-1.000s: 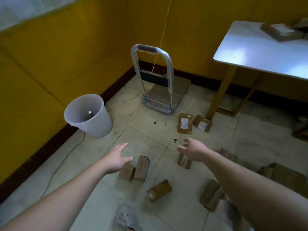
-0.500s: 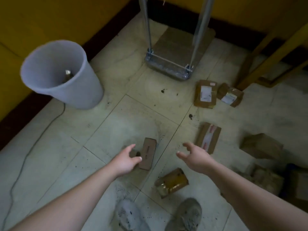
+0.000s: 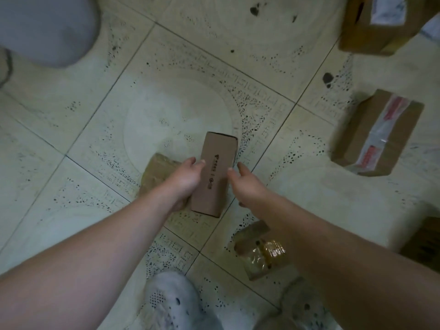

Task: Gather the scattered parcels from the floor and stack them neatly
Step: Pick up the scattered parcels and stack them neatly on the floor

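Flanking the long parcel, left hand and right hand hover (fingers loose).

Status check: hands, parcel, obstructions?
Left hand open at left edge of narrow box; right hand open at right edge. Box on floor, unlifted. Wrapped parcel under left hand.

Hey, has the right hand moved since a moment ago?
Yes. The right hand has moved left, from beyond the floor tile joint to the right edge of the narrow brown box.

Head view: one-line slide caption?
Left hand and right hand flank a slim cardboard box on the tiled floor, other parcels scattered around.
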A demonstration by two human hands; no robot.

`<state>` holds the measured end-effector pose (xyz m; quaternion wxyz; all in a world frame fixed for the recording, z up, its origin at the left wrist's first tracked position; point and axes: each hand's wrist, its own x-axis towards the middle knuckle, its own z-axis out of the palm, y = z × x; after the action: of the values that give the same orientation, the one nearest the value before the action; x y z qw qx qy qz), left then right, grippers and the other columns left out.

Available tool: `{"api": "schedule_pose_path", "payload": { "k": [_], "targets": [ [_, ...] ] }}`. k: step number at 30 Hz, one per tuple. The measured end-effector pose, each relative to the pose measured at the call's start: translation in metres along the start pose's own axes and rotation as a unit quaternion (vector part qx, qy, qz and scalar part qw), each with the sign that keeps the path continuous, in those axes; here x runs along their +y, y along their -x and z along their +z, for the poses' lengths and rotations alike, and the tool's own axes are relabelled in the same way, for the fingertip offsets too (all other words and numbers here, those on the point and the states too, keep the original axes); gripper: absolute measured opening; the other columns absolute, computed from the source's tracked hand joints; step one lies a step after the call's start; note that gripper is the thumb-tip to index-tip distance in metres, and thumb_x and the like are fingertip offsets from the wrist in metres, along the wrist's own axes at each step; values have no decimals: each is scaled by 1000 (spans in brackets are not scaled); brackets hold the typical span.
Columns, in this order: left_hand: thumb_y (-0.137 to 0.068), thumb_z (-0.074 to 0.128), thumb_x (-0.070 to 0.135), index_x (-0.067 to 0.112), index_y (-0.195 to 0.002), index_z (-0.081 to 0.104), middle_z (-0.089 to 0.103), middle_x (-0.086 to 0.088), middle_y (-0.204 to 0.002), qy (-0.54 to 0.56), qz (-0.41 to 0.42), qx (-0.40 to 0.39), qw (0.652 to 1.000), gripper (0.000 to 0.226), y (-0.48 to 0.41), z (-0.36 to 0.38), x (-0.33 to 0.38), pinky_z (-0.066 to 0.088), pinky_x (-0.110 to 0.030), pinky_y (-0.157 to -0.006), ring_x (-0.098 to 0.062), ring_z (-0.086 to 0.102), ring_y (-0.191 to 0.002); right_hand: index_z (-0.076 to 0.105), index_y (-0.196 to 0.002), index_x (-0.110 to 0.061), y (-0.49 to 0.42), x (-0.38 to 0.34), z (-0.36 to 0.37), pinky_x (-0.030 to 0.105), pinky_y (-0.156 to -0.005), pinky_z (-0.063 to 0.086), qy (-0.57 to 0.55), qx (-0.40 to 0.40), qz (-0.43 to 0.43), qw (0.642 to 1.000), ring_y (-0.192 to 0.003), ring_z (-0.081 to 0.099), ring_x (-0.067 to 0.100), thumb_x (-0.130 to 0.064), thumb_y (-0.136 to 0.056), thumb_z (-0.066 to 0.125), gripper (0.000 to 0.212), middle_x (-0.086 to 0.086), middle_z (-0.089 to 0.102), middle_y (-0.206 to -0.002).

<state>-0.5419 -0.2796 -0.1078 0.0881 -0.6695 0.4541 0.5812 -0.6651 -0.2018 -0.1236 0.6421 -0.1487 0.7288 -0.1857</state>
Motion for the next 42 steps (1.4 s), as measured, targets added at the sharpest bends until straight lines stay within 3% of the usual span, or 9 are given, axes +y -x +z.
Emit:
{"api": "schedule_pose_path", "payload": {
  "k": [4,9,14,16,18,20,25,32,42],
  "targets": [
    [-100,32,42,24,-133,49,60,-1,-125,69,-28,-37,997,41,8,10,-3,45,-34,-78,-20,58,-107,33,-144,-32,6,-1,9,40,-87,42,-116,-18,-2,993,-118,50,22,-45,-103,27,44,0,51,-137],
    [-101,39,22,25,-120,54,67,1,-110,102,40,-33,993,25,87,-8,21,47,-32,-70,-16,63,-95,40,-138,-27,94,-30,-12,37,-94,44,-114,40,-40,992,-108,54,16,-33,-100,44,38,-3,57,-122],
    [-93,57,17,33,-118,53,51,-8,-127,63,159,5,985,30,206,-55,87,42,-39,-102,-24,51,-119,46,-126,-27,229,-95,-43,17,-79,44,-122,72,-109,984,-100,58,5,-25,-98,50,28,-12,61,-113],
    [-85,66,35,37,-139,36,35,-4,-143,14,155,24,987,61,250,-75,115,34,-34,-103,-19,38,-128,45,-129,-31,281,-122,-53,9,-74,44,-136,88,-136,977,-99,59,1,-23,-99,48,30,-19,61,-110],
    [-76,69,45,32,-150,13,29,-4,-151,52,131,-14,990,94,304,-97,150,30,-31,-100,-22,35,-133,34,-141,-35,341,-154,-62,21,-95,46,-166,106,-169,966,-114,56,8,-19,-100,46,46,-12,58,-127],
    [-66,71,52,23,-150,14,40,-5,-147,78,152,-58,984,105,353,-116,180,32,-30,-103,-22,43,-129,18,-149,-41,401,-184,-67,31,-107,36,-147,140,-217,955,-126,45,8,-26,-98,50,62,-8,44,-143],
    [-74,78,32,13,-129,45,60,-7,-125,4,258,-78,963,67,461,-147,235,48,-37,-96,-19,60,-108,8,-145,-56,534,-220,-82,41,-88,54,-135,209,-234,940,-117,48,16,-53,-79,67,89,-5,36,-133],
    [-66,73,38,48,-140,24,56,-2,-123,-35,312,-310,897,90,628,-125,280,56,-39,-65,-27,64,-100,23,-147,-44,705,-180,-136,38,-77,59,-285,274,-306,866,-93,69,11,-32,-94,57,65,-6,65,-113],
    [-88,63,33,46,-142,26,63,-1,-111,-135,425,-388,807,67,841,51,253,57,-34,-61,-18,70,-85,34,-144,-29,916,6,-186,25,-62,56,-323,431,-338,772,-86,70,10,-34,-95,55,53,2,66,-112]
  ]
}}
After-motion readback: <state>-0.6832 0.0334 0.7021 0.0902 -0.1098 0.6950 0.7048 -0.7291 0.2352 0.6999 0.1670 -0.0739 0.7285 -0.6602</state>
